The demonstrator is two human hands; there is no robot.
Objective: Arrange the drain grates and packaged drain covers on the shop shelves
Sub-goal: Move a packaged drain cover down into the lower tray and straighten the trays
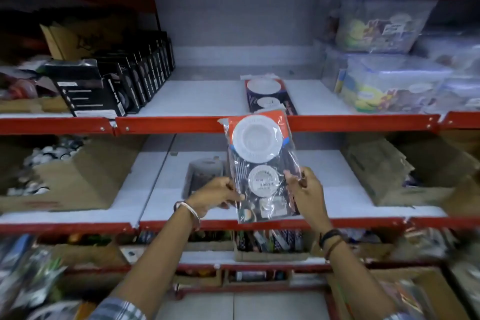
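Both hands pinch one packaged drain cover (pixel 261 167): the left hand (pixel 217 193) closed on its left edge, the right hand (pixel 302 186) on its right, near the shelves. Better keep it flat and lay it squarely on the pack (pixel 268 96) already lying on the upper shelf (pixel 197 97).

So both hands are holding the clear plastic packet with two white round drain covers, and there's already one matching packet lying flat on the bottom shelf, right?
Not quite. The matching packet lies flat on the upper red-edged shelf, not the bottom one, as the head view shows. The rest holds: the left hand and right hand both hold the clear plastic packet with two white round drain covers.
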